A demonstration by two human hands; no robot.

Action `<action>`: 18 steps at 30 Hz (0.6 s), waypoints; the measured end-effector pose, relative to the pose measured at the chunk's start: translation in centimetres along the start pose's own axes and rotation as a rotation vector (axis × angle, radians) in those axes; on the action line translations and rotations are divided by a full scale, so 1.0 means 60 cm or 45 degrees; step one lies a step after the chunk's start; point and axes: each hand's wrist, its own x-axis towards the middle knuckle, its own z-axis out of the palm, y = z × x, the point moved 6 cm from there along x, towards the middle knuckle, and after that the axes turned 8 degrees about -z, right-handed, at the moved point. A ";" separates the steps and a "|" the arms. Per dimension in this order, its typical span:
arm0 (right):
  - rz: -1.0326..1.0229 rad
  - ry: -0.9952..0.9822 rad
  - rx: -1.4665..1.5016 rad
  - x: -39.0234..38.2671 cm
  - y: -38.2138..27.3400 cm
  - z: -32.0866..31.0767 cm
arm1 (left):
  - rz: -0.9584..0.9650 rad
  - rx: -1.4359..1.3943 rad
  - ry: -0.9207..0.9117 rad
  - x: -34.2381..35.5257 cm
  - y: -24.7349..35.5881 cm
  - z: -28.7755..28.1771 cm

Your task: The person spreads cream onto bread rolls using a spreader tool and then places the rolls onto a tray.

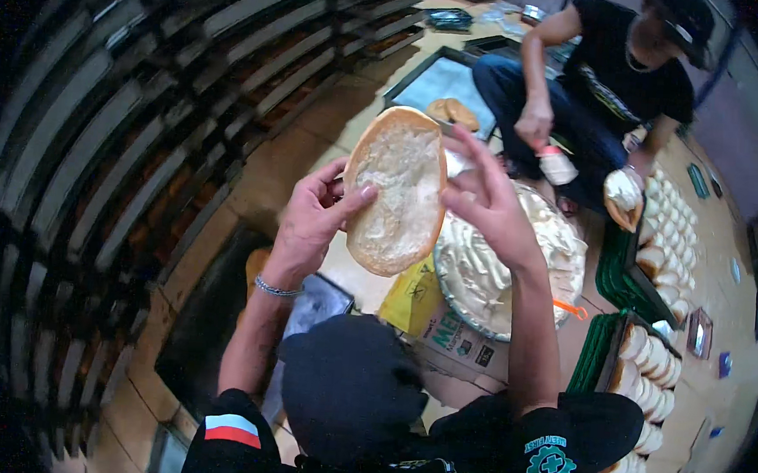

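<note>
My left hand [314, 219] holds up an oval bread roll [395, 198] that lies opened flat, its pale crumb toward me. The thumb presses on the crumb and the fingers go behind the brown crust. At the roll's right edge is my right hand [495, 205], fingers apart and the thumb close to the crust; whether it touches cannot be made out. Below and behind that hand stands a wide, round bowl of whipped cream [550, 235], with an orange handle [570, 310] at its right rim. My right forearm hides part of the bowl.
Opposite, a seated person holds a cream-covered spatula [558, 165] and a cream-topped roll [622, 201]. Green crates [598, 353] hold several rows of filled rolls on the right. Tall slatted racks [123, 122] line the left. More rolls [454, 112] lie by a tray [447, 74].
</note>
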 end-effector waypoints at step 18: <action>-0.248 -0.512 -0.418 -0.025 -0.156 -0.136 | -0.284 -0.127 -0.540 0.099 0.110 0.182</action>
